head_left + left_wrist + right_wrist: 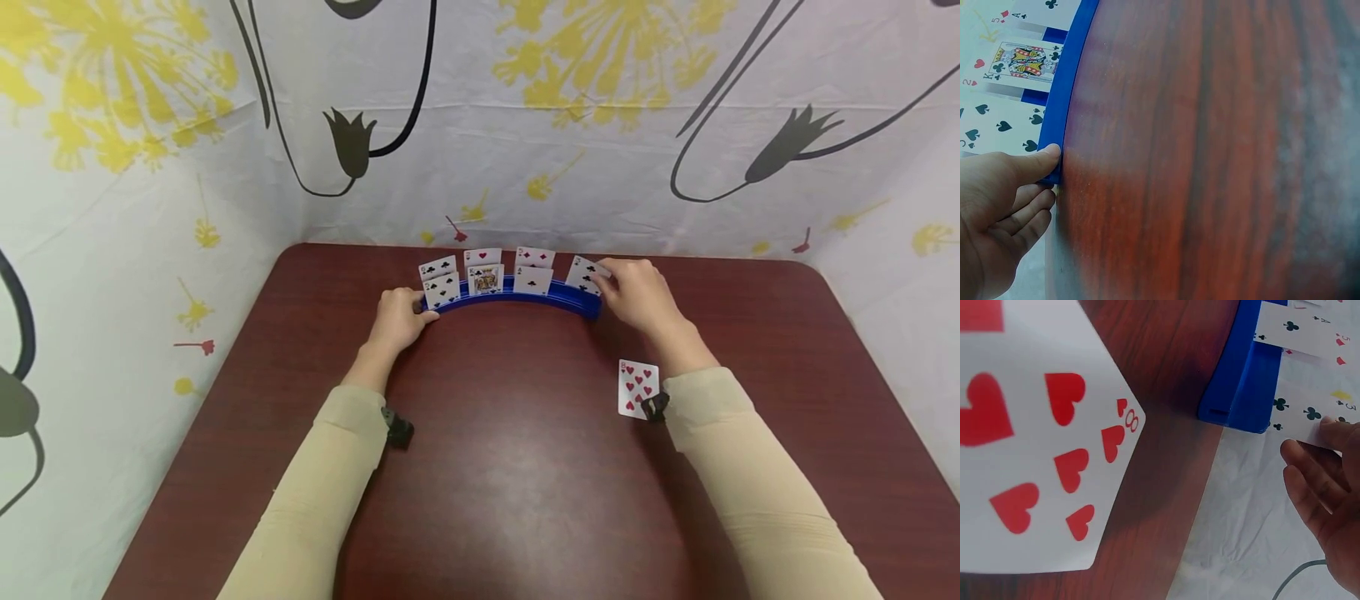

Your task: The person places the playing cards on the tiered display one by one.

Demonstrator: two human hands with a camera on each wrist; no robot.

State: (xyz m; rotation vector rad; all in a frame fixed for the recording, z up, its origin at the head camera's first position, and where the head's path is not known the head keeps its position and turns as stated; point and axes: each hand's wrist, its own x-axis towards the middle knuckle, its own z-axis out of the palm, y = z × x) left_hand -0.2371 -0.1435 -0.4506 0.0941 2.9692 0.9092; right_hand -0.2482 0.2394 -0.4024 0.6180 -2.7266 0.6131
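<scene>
A curved blue card holder (pixel 510 293) stands on the table with playing cards upright in it. My left hand (pixel 399 317) grips its left end, thumb on the front edge (pixel 1054 147) and fingers underneath. Nearest that hand is a spades card (pixel 442 289); then come the king of clubs (pixel 486 279) and ace of clubs (pixel 533 280), each before a taller-showing back card. At the right end my right hand (pixel 637 287) pinches a three of clubs (pixel 1307 412) between thumb and fingers, its lower edge at the holder's slot.
An eight of hearts (pixel 636 383) lies face up on the dark red-brown table (pixel 517 450), beneath the right wrist and its camera (pixel 655 407). Behind the table's far edge hangs a patterned white cloth (pixel 480 150), which also covers both sides.
</scene>
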